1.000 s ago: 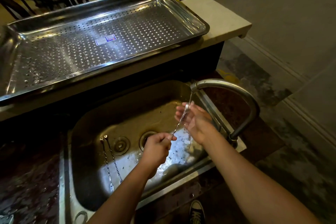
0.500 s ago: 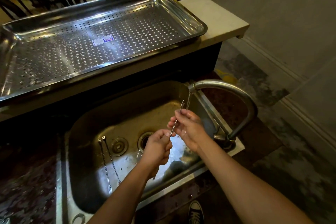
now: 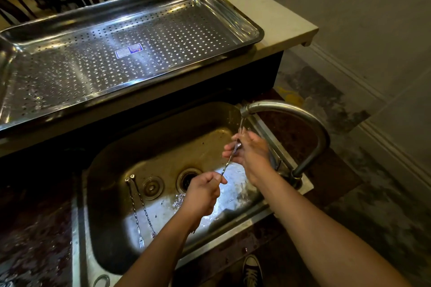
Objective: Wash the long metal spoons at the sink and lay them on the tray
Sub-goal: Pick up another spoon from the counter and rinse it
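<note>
Steel spoon (image 3: 229, 160), long with a twisted stem, was held over the sink (image 3: 163, 137) on a slant, bowl end up and to the right. Left hand (image 3: 203, 193) was closed in a fist around the lower end of the stem; the stem rose out of the fist between thumb and forefinger. Right hand (image 3: 249, 151) cupped the upper end, fingers curled about the bowl, directly under the tap (image 3: 286, 109). Water ran from the spout onto the right hand and the bowl. Most of the stem showed bare between the two hands.

Two more spoons (image 3: 140, 207) lay side by side on the sink floor, left of the hands and apart from them, round ends near the plug (image 3: 152, 186), forked ends toward the near wall. Open drain (image 3: 187, 178) sat just beside the left fist.

Perforated tray (image 3: 254, 30) rested on the counter behind the sink, a label (image 3: 128, 51) near its middle. One shoe (image 3: 251, 270) showed on the floor below the sink's edge.
</note>
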Motion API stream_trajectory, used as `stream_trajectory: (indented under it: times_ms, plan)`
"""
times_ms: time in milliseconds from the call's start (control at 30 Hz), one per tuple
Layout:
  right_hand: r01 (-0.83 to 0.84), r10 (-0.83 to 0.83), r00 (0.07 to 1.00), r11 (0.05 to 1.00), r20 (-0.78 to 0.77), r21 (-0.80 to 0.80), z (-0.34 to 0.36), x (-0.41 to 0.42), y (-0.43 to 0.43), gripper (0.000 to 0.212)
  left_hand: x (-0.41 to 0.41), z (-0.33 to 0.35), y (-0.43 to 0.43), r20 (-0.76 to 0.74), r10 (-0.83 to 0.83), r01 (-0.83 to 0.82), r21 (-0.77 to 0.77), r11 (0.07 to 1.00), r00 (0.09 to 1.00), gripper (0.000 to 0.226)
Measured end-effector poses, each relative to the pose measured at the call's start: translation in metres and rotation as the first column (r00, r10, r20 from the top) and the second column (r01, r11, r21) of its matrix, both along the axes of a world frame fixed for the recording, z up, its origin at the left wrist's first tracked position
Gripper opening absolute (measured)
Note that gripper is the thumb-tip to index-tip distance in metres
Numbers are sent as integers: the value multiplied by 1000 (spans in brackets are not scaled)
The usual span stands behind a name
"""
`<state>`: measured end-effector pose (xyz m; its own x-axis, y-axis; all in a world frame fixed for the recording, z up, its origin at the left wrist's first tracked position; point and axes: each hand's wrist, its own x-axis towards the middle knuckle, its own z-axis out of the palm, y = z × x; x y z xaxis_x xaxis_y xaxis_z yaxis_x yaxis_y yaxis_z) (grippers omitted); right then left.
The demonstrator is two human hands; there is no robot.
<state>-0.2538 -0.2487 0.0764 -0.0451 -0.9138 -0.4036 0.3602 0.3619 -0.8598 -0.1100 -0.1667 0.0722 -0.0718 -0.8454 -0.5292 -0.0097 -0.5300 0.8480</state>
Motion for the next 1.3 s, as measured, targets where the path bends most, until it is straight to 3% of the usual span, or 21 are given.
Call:
stream_trajectory:
  times_ms: [100,167,200,300,400,500,633,700,767,833,867,933,1033,1100,1200,1300]
  plan:
    - [-95,100,987,994,125,-51,1,3,5,9,1,-1,-2,6,30,-30,-1,1000,1000,25]
    - [-145,154,976,987,155,-68,2,4,10,12,3,-2,-2,8,43,-43,-22,999,999,24]
    - [-140,146,982,988,117,-60,4,3,9,10,3,-3,-2,16,43,-42,-41,998,999,24]
    - [-60,60,998,998,20,-13,13,0,-1,27,0,-4,-2,46,30,-26,-83,996,998,25]
    - [-123,127,991,989,42,-83,17,4,-1,12,-5,-5,-7,37,50,-47,-88,995,998,26]
    - [-234,239,971,967,34,-101,15,9,10,10,-10,-2,-15,-5,79,-79,-127,989,997,27]
    - [-184,165,972,978,-168,-100,23,-1,0,20,-17,2,-26,5,60,-58,-187,981,998,28]
    - [-186,163,973,973,-164,-134,25,-4,0,12,-21,4,-32,13,47,-43,-213,976,999,27]
    - [-211,183,965,967,-186,-142,24,-3,3,20,-25,7,-36,10,27,-24,-236,971,1000,28]
    - [-178,147,962,977,-229,-119,28,-4,2,5,-29,8,-37,23,16,-10,-255,967,1000,28]
    - [-135,108,967,986,-232,-103,32,-6,-1,14,-31,8,-37,27,16,-8,-262,965,999,27]
    - [-85,70,979,994,-193,-68,38,-10,-8,26,-36,7,-39,17,23,-18,-261,965,1000,26]
    - [-158,133,975,978,-178,-139,38,-10,-3,11,-38,7,-46,-10,44,-45,-250,967,999,26]
    - [-203,175,970,964,-169,-171,34,-11,5,24,-36,5,-47,-26,50,-55,-243,969,998,27]
    - [-187,149,965,968,-217,-167,31,-15,7,12,-33,3,-42,-33,45,-51,-228,972,998,25]
    - [-150,98,945,978,-311,-148,29,-17,0,20,-34,10,-46,-78,137,-148,-167,975,988,12]
